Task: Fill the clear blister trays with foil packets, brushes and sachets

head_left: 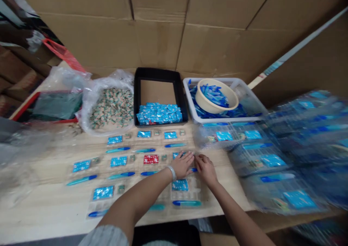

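My left hand (pixel 182 164), with a pale band at the wrist, lies with its fingers stretched over a clear plastic tray and partly covers a blue patterned packet (pixel 175 154) there. Close beside it on the right, the fingers of my right hand (pixel 206 168) are drawn together at the same tray's edge; whatever they hold is hidden. Just below is another clear tray with a blue packet (pixel 179 185) and a blue pen-shaped piece (pixel 187 203). Further left, similar trays carry a red packet (pixel 151 159), more blue packets (pixel 118 161) and small beige-green pieces (pixel 132 158).
A black box (pixel 137 93) holds blue packets. On its left stands a plastic bag (pixel 88 111) of small pieces; on its right, a white bin (pixel 190 106) holds a cream bowl (pixel 202 101) of blue pieces. Stacked filled trays (pixel 274 191) line the right side. Cardboard (pixel 160 39) stands behind.
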`<action>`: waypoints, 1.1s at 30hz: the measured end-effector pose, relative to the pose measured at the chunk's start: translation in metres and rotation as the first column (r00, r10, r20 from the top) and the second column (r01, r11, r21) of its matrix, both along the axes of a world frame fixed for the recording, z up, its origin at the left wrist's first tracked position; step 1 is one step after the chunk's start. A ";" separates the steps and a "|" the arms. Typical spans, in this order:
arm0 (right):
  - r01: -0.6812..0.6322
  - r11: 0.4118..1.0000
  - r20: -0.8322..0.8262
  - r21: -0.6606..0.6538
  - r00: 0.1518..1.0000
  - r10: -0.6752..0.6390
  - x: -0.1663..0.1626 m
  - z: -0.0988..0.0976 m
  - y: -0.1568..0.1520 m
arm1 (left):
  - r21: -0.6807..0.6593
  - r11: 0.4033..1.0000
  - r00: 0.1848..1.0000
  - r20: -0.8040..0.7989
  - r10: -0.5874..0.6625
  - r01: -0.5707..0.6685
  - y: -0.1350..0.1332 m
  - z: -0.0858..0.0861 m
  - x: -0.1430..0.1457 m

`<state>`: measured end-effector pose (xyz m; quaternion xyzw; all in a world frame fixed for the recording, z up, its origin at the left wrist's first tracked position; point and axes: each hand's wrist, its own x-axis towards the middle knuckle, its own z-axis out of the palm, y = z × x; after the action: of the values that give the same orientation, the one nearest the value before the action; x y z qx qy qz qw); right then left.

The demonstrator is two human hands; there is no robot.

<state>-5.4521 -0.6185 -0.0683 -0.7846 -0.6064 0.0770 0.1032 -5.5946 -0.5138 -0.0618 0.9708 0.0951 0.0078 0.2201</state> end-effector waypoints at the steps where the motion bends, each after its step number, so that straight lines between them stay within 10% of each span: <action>1: -0.005 1.000 0.000 0.019 1.000 0.005 0.000 0.000 -0.001 | -0.009 1.000 1.000 0.011 0.018 -0.018 -0.001 0.003 -0.002; 10: -0.007 0.976 -0.260 0.216 0.963 0.065 -0.078 0.025 0.079 | -0.103 0.898 0.898 0.068 0.434 -0.427 0.068 0.039 -0.114; 18: -0.191 0.970 -0.328 0.148 0.916 0.230 -0.219 0.056 0.236 | -0.049 0.559 0.561 -0.047 0.827 -0.828 0.213 0.044 -0.260; 27: -0.213 0.973 -0.204 -0.087 0.960 0.192 -0.278 0.018 0.354 | -0.069 0.412 0.417 -0.217 0.883 -0.908 0.290 0.002 -0.250; 33: -0.167 0.956 -0.068 -0.241 0.986 0.155 -0.283 -0.001 0.365 | -0.142 0.486 0.506 -0.234 0.830 -0.863 0.290 -0.007 -0.256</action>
<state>-5.7355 -0.2534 -0.0691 -0.7373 -0.6514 0.1787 0.0131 -5.8503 -0.2237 -0.0689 0.7613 0.5755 0.0387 0.2961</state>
